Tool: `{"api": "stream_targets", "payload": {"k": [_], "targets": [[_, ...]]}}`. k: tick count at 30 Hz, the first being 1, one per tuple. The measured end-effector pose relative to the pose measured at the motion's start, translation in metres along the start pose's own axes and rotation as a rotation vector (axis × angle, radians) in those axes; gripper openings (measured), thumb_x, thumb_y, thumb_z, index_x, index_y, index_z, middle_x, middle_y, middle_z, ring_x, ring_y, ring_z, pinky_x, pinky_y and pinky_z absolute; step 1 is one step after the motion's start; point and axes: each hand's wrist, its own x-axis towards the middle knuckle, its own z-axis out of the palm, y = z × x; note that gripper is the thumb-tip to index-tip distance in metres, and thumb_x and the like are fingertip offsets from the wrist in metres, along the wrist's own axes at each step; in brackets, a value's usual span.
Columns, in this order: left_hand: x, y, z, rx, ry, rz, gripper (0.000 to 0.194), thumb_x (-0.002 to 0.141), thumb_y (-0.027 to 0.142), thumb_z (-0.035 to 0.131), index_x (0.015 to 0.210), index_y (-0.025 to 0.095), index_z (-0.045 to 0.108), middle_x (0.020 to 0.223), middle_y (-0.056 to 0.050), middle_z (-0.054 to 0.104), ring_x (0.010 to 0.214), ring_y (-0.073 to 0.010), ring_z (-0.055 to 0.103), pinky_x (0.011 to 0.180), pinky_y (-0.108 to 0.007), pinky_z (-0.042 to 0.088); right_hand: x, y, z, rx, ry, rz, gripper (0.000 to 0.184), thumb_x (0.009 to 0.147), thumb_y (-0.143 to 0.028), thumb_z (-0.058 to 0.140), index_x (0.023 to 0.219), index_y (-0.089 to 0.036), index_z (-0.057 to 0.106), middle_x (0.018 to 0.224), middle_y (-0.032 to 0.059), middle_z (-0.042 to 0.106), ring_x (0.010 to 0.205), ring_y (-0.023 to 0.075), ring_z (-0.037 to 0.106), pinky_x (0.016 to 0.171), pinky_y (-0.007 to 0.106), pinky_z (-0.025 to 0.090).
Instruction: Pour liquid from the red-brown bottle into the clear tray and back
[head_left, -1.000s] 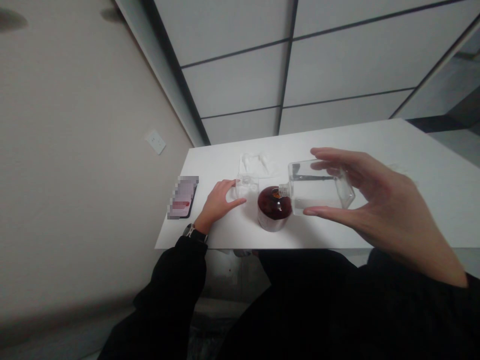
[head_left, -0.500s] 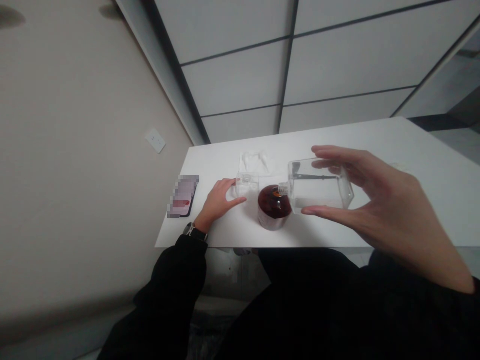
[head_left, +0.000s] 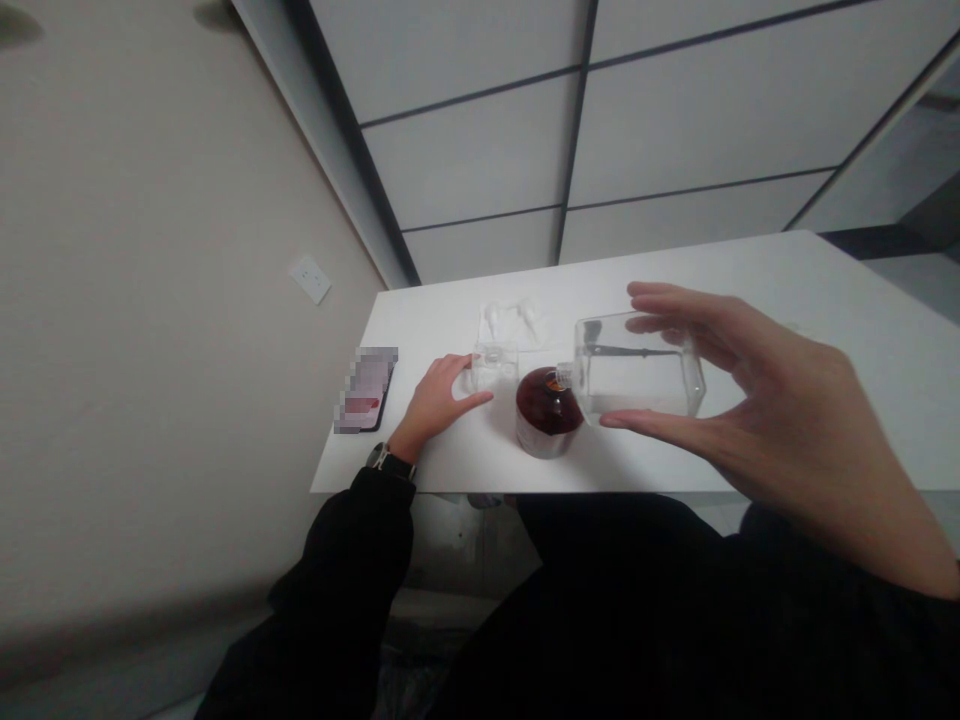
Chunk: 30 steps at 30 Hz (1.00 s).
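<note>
My right hand (head_left: 750,390) grips a clear, flat-sided bottle (head_left: 637,365) between thumb and fingers. That bottle lies nearly level in the air, some clear liquid along its lower side. Its threaded neck points left, over the open mouth of a round amber bottle (head_left: 549,405) standing on the table. Whether the two necks touch, I cannot tell. To the left, my left hand (head_left: 442,400) has its thumb and fingers around the near side of a small clear container (head_left: 495,368), which stands on the table. Its outline is faint.
A phone (head_left: 366,390) lies at the left edge of the white table (head_left: 750,275). White, thin pieces (head_left: 514,320), hard to make out, lie behind the clear container. A wall with a socket (head_left: 310,280) borders the left; a panelled front (head_left: 480,180) stands behind.
Almost nothing differs. My right hand and the clear bottle have shifted very slightly, the neck still over the amber bottle's mouth. My left hand stays in place.
</note>
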Motion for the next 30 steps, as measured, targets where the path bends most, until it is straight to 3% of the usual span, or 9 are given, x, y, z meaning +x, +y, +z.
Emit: {"api": "stream_targets", "payload": {"k": [4,10,16,30], "targets": [[-0.0003,0.0003,0.0,0.001,0.007,0.005,0.057,0.092,0.053,0.073,0.137,0.02,0.061,0.136,-0.011,0.066,0.129,-0.0308,0.059,0.116,-0.049,0.047,-0.0018,-0.0026,0.0014,0.067,0.022,0.027,0.074,0.087,-0.071,0.072,0.148,-0.035,0.053,0.14,0.0118,0.067,0.117,0.0357,0.074,0.105,0.053,0.064],[-0.0002,0.0012,0.0,0.009,0.008,0.004,0.057,0.092,0.052,0.074,0.136,0.019,0.061,0.134,-0.011,0.067,0.127,-0.0304,0.06,0.114,-0.049,0.048,-0.0052,0.0008,0.0059,0.146,0.034,0.02,0.071,0.087,-0.065,0.076,0.148,-0.046,0.044,0.158,0.0064,0.056,0.126,0.0386,0.071,0.106,0.057,0.063],[-0.0006,0.0018,-0.0002,0.014,0.014,-0.001,0.056,0.092,0.051,0.075,0.136,0.02,0.061,0.136,-0.011,0.067,0.128,-0.0305,0.059,0.116,-0.049,0.047,-0.007,0.0026,0.0084,0.155,0.046,-0.002,0.064,0.089,-0.066,0.073,0.144,-0.044,0.048,0.146,0.0078,0.064,0.144,0.0392,0.057,0.109,0.057,0.062],[0.0001,0.0022,-0.0006,0.009,0.01,0.006,0.055,0.092,0.05,0.075,0.135,0.019,0.061,0.134,-0.011,0.067,0.127,-0.0299,0.059,0.115,-0.047,0.047,-0.0052,0.0002,0.0048,0.166,0.047,0.021,0.063,0.082,-0.069,0.079,0.135,-0.047,0.053,0.142,0.0023,0.067,0.146,0.0396,0.055,0.105,0.059,0.065]]}}
